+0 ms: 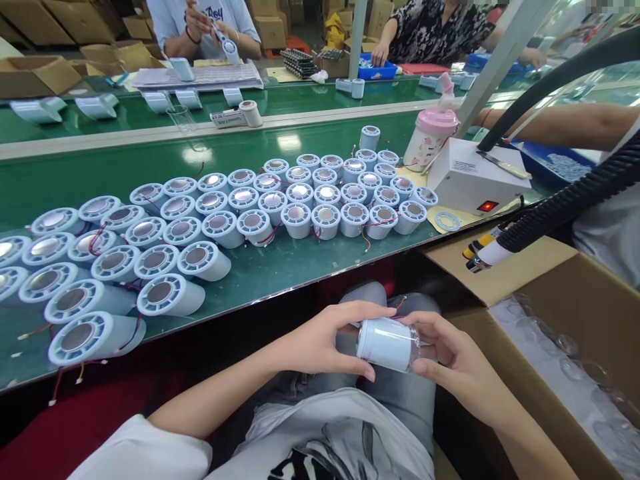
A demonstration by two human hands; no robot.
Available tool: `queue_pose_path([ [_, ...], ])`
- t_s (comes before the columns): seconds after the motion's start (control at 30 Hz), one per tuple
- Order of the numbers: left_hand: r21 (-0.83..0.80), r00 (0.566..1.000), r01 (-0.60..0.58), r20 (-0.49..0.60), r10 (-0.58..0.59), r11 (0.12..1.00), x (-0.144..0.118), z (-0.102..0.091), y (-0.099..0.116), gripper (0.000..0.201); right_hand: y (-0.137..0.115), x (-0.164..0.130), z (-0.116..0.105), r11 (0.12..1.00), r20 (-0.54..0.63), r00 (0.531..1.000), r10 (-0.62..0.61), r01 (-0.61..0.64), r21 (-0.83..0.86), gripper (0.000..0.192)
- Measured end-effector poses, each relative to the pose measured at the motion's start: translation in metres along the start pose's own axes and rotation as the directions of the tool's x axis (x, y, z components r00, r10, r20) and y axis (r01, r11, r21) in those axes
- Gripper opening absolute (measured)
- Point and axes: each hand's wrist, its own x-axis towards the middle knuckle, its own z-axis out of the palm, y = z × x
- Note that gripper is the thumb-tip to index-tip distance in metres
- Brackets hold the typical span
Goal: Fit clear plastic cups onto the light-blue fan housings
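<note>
Now, from the head camera: both hands meet low over the lap, below the edge of the green bench (280, 267). The left hand (325, 343) has its fingers (367, 311) wrapped over the top and near end of a pale blue cylinder (385, 343), thumb underneath. The right hand (450, 357) grips the far end of it, fingers curled round a clear part there that is hard to make out. So the cylinder lies on its side, held between the two hands, clear of the bench. Up on the bench, rows of matching cylinders (240, 213) stand packed together with thin red wires trailing among them. To the right sits a white box (470, 180) with a red switch, a pink bottle (433, 137) just behind it. An open cardboard box (565, 320) stands beside the right hand. Across the bench, other people's hands are at work.
</note>
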Motion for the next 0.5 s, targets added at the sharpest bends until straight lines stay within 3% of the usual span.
queue_pose_path([
  [0.3,0.043,1.0,-0.014,-0.011,0.014,0.999,-0.003,0.0,0.004,0.077,0.0,0.007,0.002,0.977,0.046,0.995,0.085,-0.093,0.191,0.033],
  [0.5,0.058,0.998,-0.061,0.003,0.06,0.996,-0.003,-0.001,0.001,0.08,0.0,0.007,0.011,0.946,-0.033,0.983,0.18,-0.163,0.282,0.04],
])
